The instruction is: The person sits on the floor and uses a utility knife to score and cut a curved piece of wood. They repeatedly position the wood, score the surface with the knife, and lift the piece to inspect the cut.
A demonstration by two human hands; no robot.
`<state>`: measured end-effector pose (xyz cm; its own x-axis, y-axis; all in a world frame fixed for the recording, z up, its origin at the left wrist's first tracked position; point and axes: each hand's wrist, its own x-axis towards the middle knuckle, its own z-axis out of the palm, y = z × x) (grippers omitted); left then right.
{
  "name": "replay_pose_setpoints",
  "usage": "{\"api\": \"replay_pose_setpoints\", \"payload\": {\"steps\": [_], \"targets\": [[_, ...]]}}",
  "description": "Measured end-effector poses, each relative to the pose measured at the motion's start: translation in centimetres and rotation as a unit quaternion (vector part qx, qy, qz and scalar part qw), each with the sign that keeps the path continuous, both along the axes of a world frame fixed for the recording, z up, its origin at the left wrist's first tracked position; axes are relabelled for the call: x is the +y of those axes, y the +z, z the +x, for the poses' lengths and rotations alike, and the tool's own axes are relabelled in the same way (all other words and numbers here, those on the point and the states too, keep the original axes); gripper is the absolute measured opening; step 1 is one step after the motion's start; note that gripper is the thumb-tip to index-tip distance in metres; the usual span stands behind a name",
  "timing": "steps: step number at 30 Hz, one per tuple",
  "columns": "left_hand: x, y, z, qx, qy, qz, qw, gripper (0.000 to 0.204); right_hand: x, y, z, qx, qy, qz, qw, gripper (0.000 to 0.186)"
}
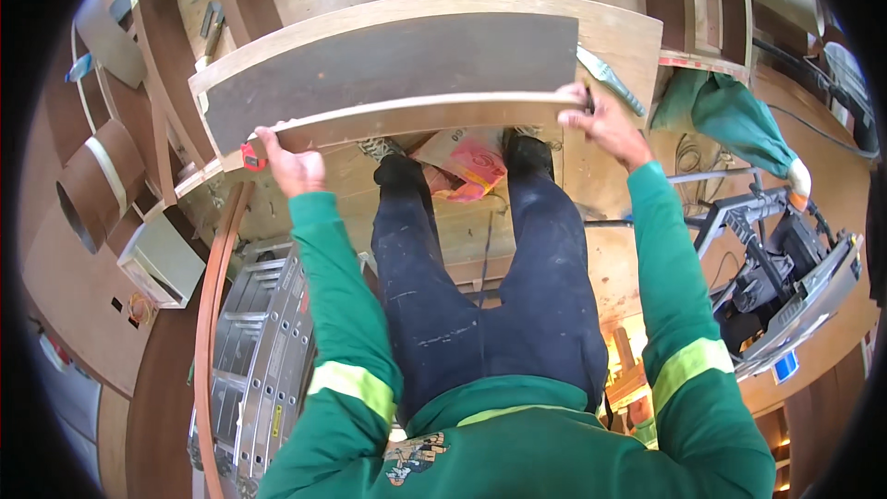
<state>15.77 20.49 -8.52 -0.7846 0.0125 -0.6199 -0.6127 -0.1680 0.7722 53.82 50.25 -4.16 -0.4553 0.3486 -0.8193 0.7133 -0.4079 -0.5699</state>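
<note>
A long, narrow wooden board with a brown face and a pale edge spans the space between my hands. My left hand grips its left end, the thumb lying along the face and the other fingers mostly hidden behind. Beside that hand is a small red object, perhaps a tape measure. My right hand pinches the board's right end, next to a small dark item I cannot make out. Just beyond the board lies a wide panel with a dark grey face and pale wooden borders.
An aluminium folding ladder and long reddish wood strips lie at my left. A handsaw rests on the panel's right side. To the right stands a power tool on a metal frame, near a green cloth. A pink-and-white bag lies between my feet.
</note>
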Motion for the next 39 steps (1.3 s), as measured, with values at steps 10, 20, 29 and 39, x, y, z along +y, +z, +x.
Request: {"api": "replay_pose_setpoints", "payload": {"steps": [10,20,29,39], "targets": [[0.2,-5.8,-3.4,-0.012,-0.098,-0.062,0.993,0.039,-3.7,-6.4,-1.3,-0.017,-0.225,0.175,0.958,0.059],[-1.2,-4.3,-4.8,-0.042,-0.196,-0.080,0.976,0.045,-4.0,-6.9,-1.1,-0.010,-0.233,0.226,0.946,0.058],[-2.4,-3.6,-3.0,0.056,-0.210,-0.149,0.965,0.086,-3.7,-6.0,-2.9,-0.046,-0.198,0.288,0.936,0.046],[-0.9,-3.5,-2.5,0.075,-0.232,-0.231,0.942,0.081,-4.6,-5.7,-1.7,-0.074,-0.281,0.249,0.924,0.043]]}}
